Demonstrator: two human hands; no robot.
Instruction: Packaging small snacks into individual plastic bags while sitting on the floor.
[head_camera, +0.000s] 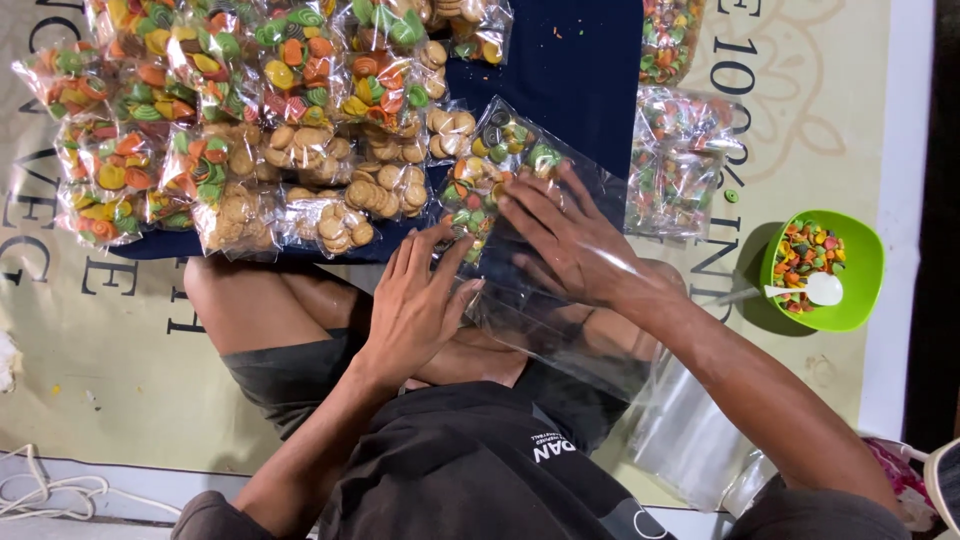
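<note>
1. A printed banner sheet (120, 350) covers the floor, with a dark blue cloth (580, 70) laid over its upper middle.
2. On the cloth's left part lies a heap of filled packets (250, 120): some hold round tan biscuits, others orange, green and yellow shell-shaped snacks.
3. A clear plastic bag (520, 210), partly filled with the coloured snacks at its far end, lies tilted over the person's lap and the cloth's near edge.
4. The right hand (570, 240) lies flat on the bag, fingers spread and pressing, not closed around it; the snacks sit just beyond its fingertips.
5. The left hand (420, 300) rests open at the bag's left edge, fingers straight and touching the film, gripping nothing.
6. A green bowl (855, 270) of the same snacks, holding a white spoon (815, 290), stands well right of the hands.
</note>
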